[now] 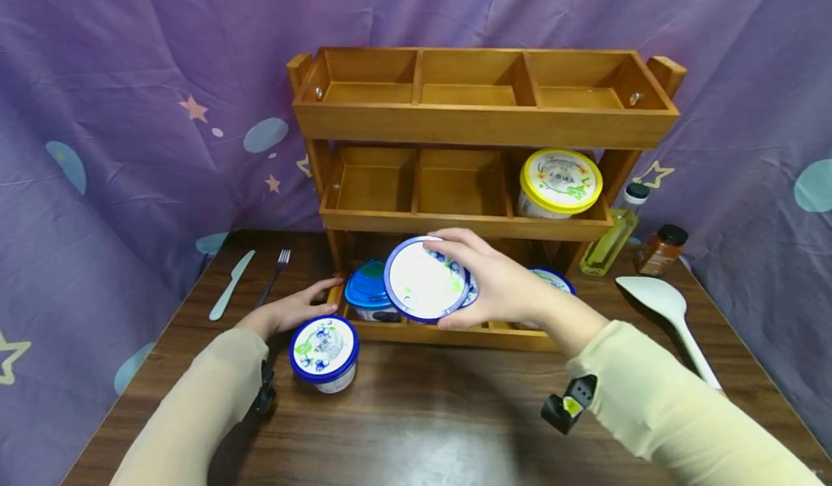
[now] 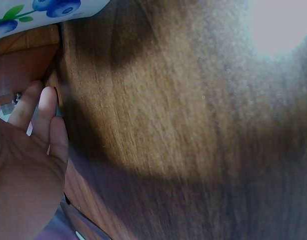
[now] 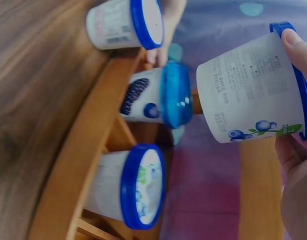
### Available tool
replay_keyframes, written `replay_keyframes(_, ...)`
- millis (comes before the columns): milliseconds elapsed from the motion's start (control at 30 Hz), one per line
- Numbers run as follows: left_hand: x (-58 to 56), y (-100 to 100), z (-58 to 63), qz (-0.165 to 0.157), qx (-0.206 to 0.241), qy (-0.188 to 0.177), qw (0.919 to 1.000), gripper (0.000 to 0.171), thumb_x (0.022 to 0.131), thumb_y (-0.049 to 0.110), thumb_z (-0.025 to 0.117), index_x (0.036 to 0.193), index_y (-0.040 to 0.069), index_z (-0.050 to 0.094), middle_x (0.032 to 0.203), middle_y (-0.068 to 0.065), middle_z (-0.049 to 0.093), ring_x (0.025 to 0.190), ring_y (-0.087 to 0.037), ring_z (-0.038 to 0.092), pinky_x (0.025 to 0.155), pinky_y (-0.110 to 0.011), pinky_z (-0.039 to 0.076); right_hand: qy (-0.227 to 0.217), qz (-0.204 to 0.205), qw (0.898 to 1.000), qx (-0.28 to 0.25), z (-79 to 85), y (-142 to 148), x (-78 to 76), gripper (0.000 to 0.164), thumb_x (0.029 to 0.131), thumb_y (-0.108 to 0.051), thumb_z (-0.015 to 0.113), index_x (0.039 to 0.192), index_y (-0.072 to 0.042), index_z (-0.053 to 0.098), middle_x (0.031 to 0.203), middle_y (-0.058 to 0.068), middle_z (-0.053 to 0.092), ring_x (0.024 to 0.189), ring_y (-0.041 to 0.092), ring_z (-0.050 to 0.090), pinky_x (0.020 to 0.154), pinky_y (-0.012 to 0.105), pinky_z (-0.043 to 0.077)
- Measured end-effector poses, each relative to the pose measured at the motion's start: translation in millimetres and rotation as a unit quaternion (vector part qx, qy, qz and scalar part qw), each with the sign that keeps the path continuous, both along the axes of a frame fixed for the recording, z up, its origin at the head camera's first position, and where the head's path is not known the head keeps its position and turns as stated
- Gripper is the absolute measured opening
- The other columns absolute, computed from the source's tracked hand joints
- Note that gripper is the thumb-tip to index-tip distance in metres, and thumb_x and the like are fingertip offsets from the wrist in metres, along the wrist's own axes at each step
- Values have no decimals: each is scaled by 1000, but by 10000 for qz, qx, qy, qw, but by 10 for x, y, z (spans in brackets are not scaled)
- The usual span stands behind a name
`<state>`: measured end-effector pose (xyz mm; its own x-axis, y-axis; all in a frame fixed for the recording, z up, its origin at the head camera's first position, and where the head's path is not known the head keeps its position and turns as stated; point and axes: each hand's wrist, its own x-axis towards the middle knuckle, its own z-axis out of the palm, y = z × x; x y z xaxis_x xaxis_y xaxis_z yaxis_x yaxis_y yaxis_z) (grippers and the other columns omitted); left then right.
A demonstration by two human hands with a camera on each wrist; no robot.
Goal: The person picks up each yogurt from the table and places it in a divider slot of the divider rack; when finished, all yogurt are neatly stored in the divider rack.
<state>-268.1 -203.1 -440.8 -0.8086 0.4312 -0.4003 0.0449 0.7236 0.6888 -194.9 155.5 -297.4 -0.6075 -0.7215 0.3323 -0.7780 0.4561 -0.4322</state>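
My right hand (image 1: 497, 284) grips a white tub (image 3: 248, 92) with a blue-rimmed lid and blueberry print. It is held up in front of the bottom tier of a wooden rack (image 1: 484, 126), tilted so its lid faces the head camera. My left hand (image 1: 292, 311) rests with extended fingers at the left end of that tier. Just in front of it, a blueberry tub (image 1: 325, 352) stands on the table. In the bottom tier sit a tub with a domed blue lid (image 1: 369, 285), another blueberry tub (image 3: 143, 187) partly hidden behind the held one, and a further blue-lidded tub (image 1: 552, 281).
A yellow-lidded tub (image 1: 560, 183) occupies the middle tier's right compartment. Right of the rack are an oil bottle (image 1: 611, 233), a spice jar (image 1: 661, 250) and a white ladle (image 1: 663, 305). A pale knife (image 1: 231, 285) and a fork (image 1: 274, 275) lie at left.
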Motion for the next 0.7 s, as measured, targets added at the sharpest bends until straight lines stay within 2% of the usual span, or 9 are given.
replay_keyframes(367, 4, 8, 9, 77, 32, -14, 10000, 70, 93, 53, 47, 150, 27, 16, 147, -27, 24, 133, -48, 21, 101, -66, 18, 351, -288, 9989, -143, 281, 87, -66, 96, 62, -32, 88, 140, -5, 39, 142, 13, 32, 127, 28, 37, 100, 48, 36)
replay_keyframes(533, -6, 6, -8, 58, 75, -18, 10000, 70, 93, 53, 47, 150, 27, 17, 147, -28, 24, 133, -48, 21, 102, -65, 18, 479, -341, 9980, -242, 350, 112, -87, 96, 62, -30, 89, 140, -5, 38, 143, 12, 30, 128, 27, 35, 100, 48, 36)
replay_keyframes(700, 8, -6, 8, 26, 114, 9, 9999, 69, 94, 51, 47, 151, 26, 17, 147, -29, 23, 134, -48, 20, 102, -66, 17, 788, -398, 9954, -369, 401, 122, -124, 97, 62, -27, 89, 140, -2, 37, 144, 14, 29, 129, 28, 34, 101, 47, 35)
